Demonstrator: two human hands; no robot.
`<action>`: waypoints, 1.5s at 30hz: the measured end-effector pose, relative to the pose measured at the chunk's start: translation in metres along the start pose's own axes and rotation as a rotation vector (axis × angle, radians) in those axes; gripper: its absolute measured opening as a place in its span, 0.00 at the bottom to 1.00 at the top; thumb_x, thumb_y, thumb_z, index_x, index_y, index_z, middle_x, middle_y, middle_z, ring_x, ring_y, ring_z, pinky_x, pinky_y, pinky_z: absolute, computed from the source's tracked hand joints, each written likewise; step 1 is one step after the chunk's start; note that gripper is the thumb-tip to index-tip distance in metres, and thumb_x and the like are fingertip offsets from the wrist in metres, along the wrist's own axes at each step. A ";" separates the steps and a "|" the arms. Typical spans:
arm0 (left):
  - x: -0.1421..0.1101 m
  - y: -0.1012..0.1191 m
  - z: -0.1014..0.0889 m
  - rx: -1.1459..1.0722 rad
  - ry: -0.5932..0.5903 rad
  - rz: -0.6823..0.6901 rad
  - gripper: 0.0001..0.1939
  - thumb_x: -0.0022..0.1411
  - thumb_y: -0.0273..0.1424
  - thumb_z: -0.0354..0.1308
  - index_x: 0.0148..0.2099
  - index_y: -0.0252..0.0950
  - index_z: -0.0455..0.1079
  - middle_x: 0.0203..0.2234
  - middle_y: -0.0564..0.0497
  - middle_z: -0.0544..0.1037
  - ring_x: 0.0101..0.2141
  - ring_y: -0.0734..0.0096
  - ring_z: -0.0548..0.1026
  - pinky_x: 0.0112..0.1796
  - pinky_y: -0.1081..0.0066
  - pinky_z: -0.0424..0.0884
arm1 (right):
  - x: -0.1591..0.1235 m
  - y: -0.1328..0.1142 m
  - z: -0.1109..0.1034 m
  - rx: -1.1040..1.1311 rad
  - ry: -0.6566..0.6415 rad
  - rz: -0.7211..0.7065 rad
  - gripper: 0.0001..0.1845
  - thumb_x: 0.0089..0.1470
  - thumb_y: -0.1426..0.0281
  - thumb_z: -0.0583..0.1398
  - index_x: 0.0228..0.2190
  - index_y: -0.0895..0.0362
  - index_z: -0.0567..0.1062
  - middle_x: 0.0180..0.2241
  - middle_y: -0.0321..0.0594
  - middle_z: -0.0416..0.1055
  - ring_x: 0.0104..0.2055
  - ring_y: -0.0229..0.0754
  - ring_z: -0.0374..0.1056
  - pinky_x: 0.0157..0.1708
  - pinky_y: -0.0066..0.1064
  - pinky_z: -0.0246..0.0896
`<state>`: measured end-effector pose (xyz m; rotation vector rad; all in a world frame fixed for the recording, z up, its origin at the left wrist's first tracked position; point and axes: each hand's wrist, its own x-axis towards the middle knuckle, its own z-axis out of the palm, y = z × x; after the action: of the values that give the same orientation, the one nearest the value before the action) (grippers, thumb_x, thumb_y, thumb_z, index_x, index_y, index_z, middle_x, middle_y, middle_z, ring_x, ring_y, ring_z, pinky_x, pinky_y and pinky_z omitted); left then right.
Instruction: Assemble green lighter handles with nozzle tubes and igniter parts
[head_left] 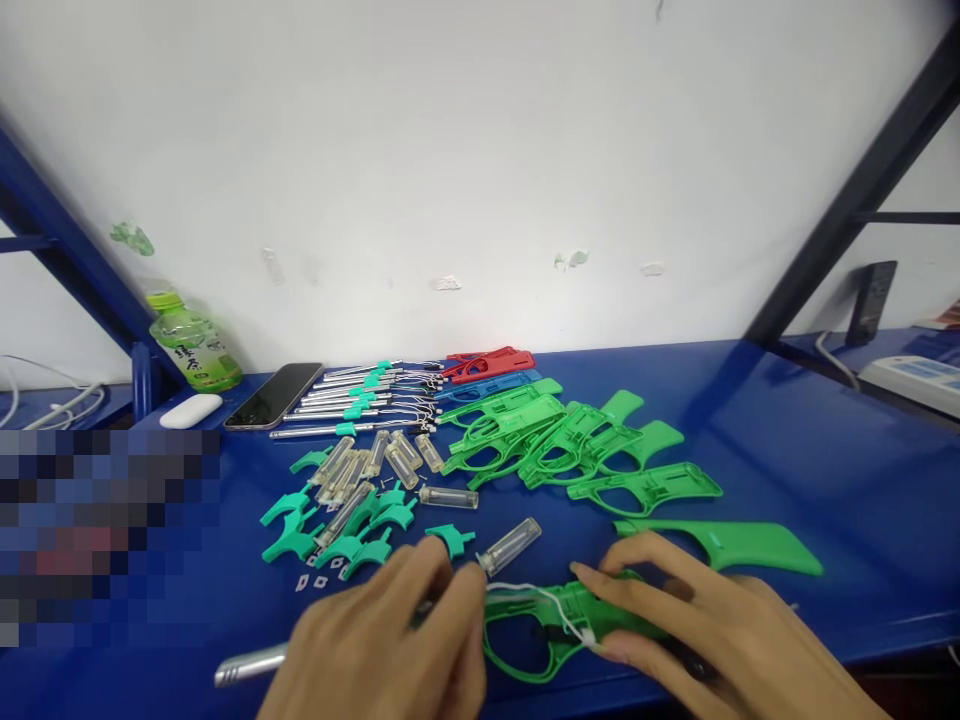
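Head view: left hand (390, 635) curled over silver rod (251, 664), fingertips hidden, can't tell grip; right hand (697, 615) holding green casing (577, 602), thumb at white wire (556, 600); casing between hands, clear tank (512, 545) just beyond

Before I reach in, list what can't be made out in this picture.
All in the head view:
- Tube: the part behind the left hand.
- Green shell under the right hand: its right end, largely covered by that hand.
- Bottle: the label's fine print, too small to read.
- White box: cut off by the right edge.
- Far left: whatever the pixelated patch masks.
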<state>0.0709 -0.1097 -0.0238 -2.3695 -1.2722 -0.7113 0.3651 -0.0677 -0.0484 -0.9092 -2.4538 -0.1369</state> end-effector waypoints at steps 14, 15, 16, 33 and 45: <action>0.060 -0.185 -0.024 -0.186 -0.330 -0.408 0.26 0.76 0.56 0.45 0.41 0.42 0.70 0.28 0.52 0.78 0.28 0.62 0.75 0.31 0.63 0.70 | -0.001 -0.001 0.005 -0.035 0.134 -0.036 0.29 0.81 0.56 0.48 0.48 0.51 0.87 0.38 0.39 0.85 0.23 0.33 0.81 0.24 0.19 0.77; 0.059 -0.191 -0.018 -0.220 -0.365 -0.410 0.27 0.76 0.57 0.45 0.41 0.41 0.71 0.29 0.52 0.79 0.28 0.63 0.76 0.32 0.63 0.72 | -0.002 -0.002 0.005 -0.032 0.135 -0.032 0.29 0.81 0.56 0.48 0.48 0.51 0.87 0.38 0.39 0.85 0.23 0.33 0.81 0.24 0.20 0.77; 0.058 -0.196 -0.013 -0.252 -0.396 -0.412 0.28 0.77 0.58 0.47 0.41 0.40 0.72 0.30 0.52 0.79 0.29 0.65 0.77 0.33 0.63 0.74 | -0.002 -0.003 0.005 -0.032 0.137 -0.029 0.29 0.81 0.56 0.48 0.47 0.51 0.87 0.37 0.39 0.85 0.23 0.33 0.81 0.24 0.20 0.77; 0.053 -0.193 0.017 -0.248 -0.424 -0.432 0.18 0.79 0.47 0.60 0.52 0.36 0.76 0.40 0.51 0.81 0.34 0.69 0.79 0.40 0.63 0.80 | -0.003 -0.003 0.007 -0.021 0.149 -0.010 0.29 0.80 0.55 0.49 0.46 0.51 0.88 0.37 0.40 0.86 0.26 0.35 0.83 0.24 0.19 0.77; 0.049 -0.198 0.011 -0.215 -0.423 -0.361 0.16 0.79 0.45 0.61 0.52 0.36 0.76 0.43 0.49 0.82 0.40 0.65 0.81 0.45 0.58 0.81 | -0.004 -0.003 0.007 -0.016 0.162 -0.020 0.27 0.80 0.56 0.50 0.47 0.52 0.88 0.38 0.40 0.86 0.25 0.35 0.83 0.25 0.20 0.78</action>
<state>-0.0705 0.0332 0.0102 -2.5822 -1.9218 -0.4737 0.3623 -0.0706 -0.0563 -0.8461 -2.3155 -0.2279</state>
